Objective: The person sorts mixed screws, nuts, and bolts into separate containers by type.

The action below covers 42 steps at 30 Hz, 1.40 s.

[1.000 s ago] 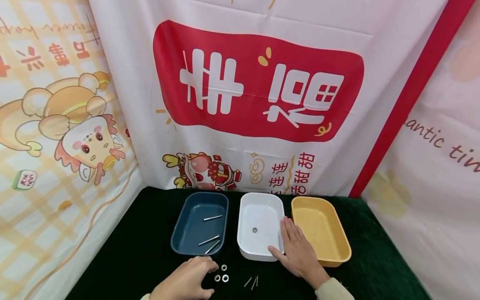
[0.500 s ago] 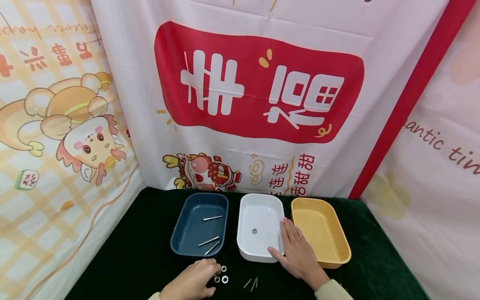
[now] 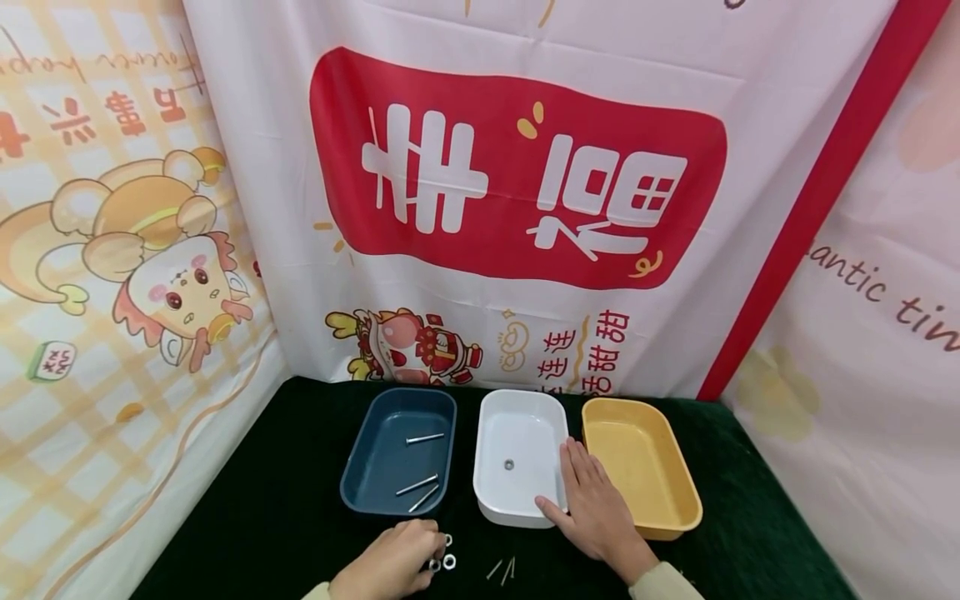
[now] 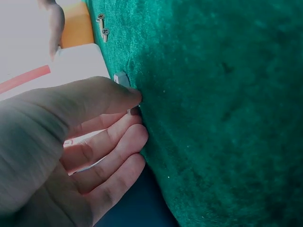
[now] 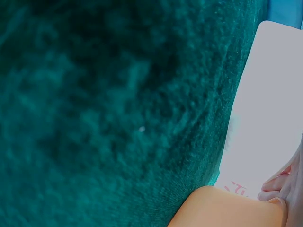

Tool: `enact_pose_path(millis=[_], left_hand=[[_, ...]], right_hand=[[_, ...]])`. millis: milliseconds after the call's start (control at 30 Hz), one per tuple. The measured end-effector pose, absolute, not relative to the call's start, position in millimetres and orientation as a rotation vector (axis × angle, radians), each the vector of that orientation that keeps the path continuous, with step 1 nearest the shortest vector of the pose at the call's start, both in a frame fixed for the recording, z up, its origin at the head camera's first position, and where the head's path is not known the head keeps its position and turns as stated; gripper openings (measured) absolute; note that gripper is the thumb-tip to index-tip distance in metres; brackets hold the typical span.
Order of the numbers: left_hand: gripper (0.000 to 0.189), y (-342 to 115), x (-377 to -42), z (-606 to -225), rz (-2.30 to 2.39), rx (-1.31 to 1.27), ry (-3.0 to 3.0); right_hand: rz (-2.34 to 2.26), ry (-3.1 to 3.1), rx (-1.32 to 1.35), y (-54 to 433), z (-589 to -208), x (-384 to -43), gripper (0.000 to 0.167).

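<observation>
My left hand (image 3: pixel 393 560) is low over the green cloth in front of the blue tray (image 3: pixel 371 462). Its thumb and fingertips close around a small metal nut (image 4: pixel 133 111), mostly hidden by them in the left wrist view. Right beside these fingers lie other hex nuts (image 3: pixel 449 562), one of them showing as a silver nut (image 4: pixel 121 79) past the thumb. With fingers straight, my right hand (image 3: pixel 596 508) rests on the right rim of the white tray (image 3: pixel 517 425). A single nut (image 3: pixel 509 464) lies inside that tray.
Several bolts (image 3: pixel 417 484) lie in the blue tray. The yellow tray (image 3: pixel 637 433) stands right of the white one, partly behind my right hand. Small screws (image 3: pixel 510 570) lie on the cloth between my hands. A printed curtain (image 3: pixel 517 333) hangs behind the trays.
My left hand has moved right to the nuts, and its thumb and fingers have closed in on one. The right hand has stayed on the white tray.
</observation>
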State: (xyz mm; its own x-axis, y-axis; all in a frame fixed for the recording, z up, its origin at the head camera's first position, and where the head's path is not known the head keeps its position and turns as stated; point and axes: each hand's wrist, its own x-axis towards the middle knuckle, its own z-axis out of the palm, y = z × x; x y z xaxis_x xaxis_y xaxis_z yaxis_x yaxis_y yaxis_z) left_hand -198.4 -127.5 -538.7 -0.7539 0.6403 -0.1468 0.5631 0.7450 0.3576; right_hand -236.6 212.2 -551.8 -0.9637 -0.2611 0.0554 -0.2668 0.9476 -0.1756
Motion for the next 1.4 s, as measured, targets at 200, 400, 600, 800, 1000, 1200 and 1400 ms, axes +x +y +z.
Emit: enact_pose_path(millis=[200,400,600,800,1000,1200,1400], left_hand=[[0.016,-128,-198,-537,0.420,0.942,2.684],[0.017,-131,-196,-533,0.397,0.972,2.670],[0.017,-133,-194,-520,0.406,1.016,2.620],[0.020,-131,-194,-504,0.405,1.115,2.606],[0.015,-125,-204,-488,0.412,1.202,2.589],[0.014,-114,-214,-478,0.391,1.238,2.584],[0.011,-101,-228,-472,0.405,1.271,2.579]], right_hand=[[0.276,-3.073,0.407,212,-553,-237,0.103],[0.280,-3.068,0.414,212,-553,-237,0.104],[0.283,-3.053,0.419,214,-552,-236,0.102],[0.286,-3.065,0.416,214,-553,-235,0.103],[0.303,-3.052,0.420,214,-553,-236,0.102],[0.322,-3.056,0.421,213,-553,-236,0.101],[0.321,-3.062,0.407,213,-554,-238,0.099]])
